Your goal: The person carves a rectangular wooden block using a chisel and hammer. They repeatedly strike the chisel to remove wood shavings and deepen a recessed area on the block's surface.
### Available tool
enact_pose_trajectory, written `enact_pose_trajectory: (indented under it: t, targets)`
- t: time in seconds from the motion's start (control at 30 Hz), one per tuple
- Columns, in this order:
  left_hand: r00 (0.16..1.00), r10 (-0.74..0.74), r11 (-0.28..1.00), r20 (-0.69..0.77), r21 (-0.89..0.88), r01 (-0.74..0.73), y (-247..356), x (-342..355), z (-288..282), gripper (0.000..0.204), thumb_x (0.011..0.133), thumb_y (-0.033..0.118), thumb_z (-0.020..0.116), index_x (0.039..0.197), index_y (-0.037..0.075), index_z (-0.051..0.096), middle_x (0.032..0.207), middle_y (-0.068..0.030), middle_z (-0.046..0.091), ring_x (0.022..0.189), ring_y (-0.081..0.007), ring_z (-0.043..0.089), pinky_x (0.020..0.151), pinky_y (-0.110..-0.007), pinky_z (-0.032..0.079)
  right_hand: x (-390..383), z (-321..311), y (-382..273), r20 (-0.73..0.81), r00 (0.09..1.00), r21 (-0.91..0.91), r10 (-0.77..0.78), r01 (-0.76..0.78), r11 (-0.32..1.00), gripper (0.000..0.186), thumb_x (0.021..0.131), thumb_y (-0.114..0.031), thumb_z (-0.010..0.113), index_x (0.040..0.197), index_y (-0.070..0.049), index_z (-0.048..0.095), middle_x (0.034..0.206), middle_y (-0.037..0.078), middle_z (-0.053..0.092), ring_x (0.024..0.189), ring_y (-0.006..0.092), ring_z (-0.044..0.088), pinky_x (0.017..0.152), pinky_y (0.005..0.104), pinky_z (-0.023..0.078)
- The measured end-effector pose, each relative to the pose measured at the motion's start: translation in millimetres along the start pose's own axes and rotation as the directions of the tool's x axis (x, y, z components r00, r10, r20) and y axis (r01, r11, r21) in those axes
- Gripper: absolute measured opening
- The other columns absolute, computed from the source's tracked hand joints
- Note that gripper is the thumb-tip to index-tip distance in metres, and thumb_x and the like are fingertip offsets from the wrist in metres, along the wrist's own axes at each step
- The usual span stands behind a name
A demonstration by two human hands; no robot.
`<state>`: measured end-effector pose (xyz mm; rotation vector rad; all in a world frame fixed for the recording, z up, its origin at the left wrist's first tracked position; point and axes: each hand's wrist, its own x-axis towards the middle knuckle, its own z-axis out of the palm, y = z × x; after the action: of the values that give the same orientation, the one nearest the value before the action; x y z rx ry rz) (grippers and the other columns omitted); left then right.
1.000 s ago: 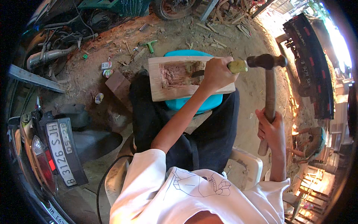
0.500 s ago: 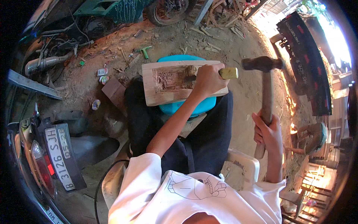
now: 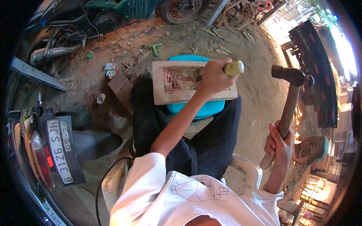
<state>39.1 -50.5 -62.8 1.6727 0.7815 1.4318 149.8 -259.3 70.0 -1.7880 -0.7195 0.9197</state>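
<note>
Sandy workshop ground (image 3: 260, 94) surrounds us. Our wooden panel (image 3: 181, 81) lies across a blue stool (image 3: 196, 109) on our lap. Our left hand (image 3: 213, 77) grips the yellow-handled chisel (image 3: 233, 67), its axis pointing left into the carving. Our right hand (image 3: 279, 145) clasps the hammer (image 3: 288, 75), now drawn further right than before.

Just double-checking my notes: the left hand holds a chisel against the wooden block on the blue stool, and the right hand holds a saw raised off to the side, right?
Not quite. The head view shows the right hand gripping a hammer, not a saw. The rest stands: the left hand holds the chisel against the wooden block on the blue stool.
</note>
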Motion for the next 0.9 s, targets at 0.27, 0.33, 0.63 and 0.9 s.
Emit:
enact_pose_trajectory:
  t: [0.27, 0.33, 0.63, 0.9]
  targets:
    - [0.995, 0.092, 0.993, 0.03, 0.068, -0.094, -7, -4, 7, 0.02, 0.062, 0.018, 0.072, 0.076, 0.008, 0.061, 0.062, -0.014, 0.059, 0.061, -0.0321, 0.061, 0.056, -0.037, 0.047, 8, -4, 28, -0.028, 0.997, 0.098, 0.068, -0.065, 0.993, 0.019, 0.086, -0.016, 0.062, 0.08, -0.01, 0.045, 0.047, -0.005, 0.035, 0.034, 0.005, 0.03, 0.03, 0.023, 0.025]
    - [0.997, 0.033, 0.999, 0.064, -0.008, -0.033, -2, -2, 7, 0.022, 0.063, 0.021, 0.072, 0.068, 0.006, 0.057, 0.062, -0.0124, 0.06, 0.058, -0.0319, 0.06, 0.053, -0.038, 0.046, 10, -9, 48, -0.033, 0.993, 0.126, 0.115, -0.11, 0.986, 0.018, 0.086, -0.017, 0.062, 0.082, -0.01, 0.046, 0.048, -0.004, 0.034, 0.034, 0.0059, 0.03, 0.031, 0.0241, 0.025]
    - [0.915, -0.326, 0.62, -0.236, -0.784, 0.019, 22, 16, -62, 0.021, 0.079, 0.009, 0.06, 0.069, 0.011, 0.042, 0.049, 0.0046, 0.036, 0.035, -0.004, 0.033, 0.03, -0.02, 0.024, 23, -9, 102, 0.374, 0.667, 0.306, 0.644, -0.745, 0.593, 0.028, 0.089, -0.021, 0.056, 0.068, -0.012, 0.039, 0.048, -0.007, 0.031, 0.033, 0.0039, 0.028, 0.033, 0.0231, 0.028]
    - [0.907, -0.305, 0.755, -0.292, -0.655, 0.043, 34, 21, -87, 0.032, 0.084, 0.024, 0.05, 0.059, 0.014, 0.034, 0.044, 0.0028, 0.027, 0.035, -0.0083, 0.023, 0.035, -0.024, 0.02, 38, -45, 112, 0.826, 0.438, 0.517, 0.355, -0.839, -0.168, 0.026, 0.093, -0.017, 0.043, 0.069, -0.011, 0.04, 0.048, -0.008, 0.033, 0.034, 0.0022, 0.031, 0.033, 0.0194, 0.031]
